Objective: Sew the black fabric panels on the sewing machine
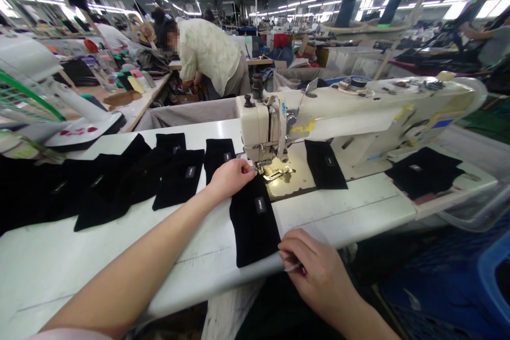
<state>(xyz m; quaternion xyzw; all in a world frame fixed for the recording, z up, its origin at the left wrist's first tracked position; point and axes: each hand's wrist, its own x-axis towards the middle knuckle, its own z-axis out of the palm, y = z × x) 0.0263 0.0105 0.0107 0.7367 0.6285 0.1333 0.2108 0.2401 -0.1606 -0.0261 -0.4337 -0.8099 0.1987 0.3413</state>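
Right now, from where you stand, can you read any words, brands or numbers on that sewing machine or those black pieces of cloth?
Dark label on the black fabric piece: pale lettering, too blurred to read.
Labels on the other black fabric pieces, such as the one on the left: too small to read.
Blue sticker on the sewing machine: too small to read.

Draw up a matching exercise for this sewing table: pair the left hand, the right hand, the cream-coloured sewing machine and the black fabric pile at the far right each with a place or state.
Things:
1. left hand
2. right hand
3. cream-coloured sewing machine
4. black fabric pile

Places or states:
A. holding a slim pale tool
B. mounted on the white table
C. lying right of the machine
D. on a black labelled fabric strip beside the presser foot

Pairs: 1-D, 2-A, 3-B, 4-C
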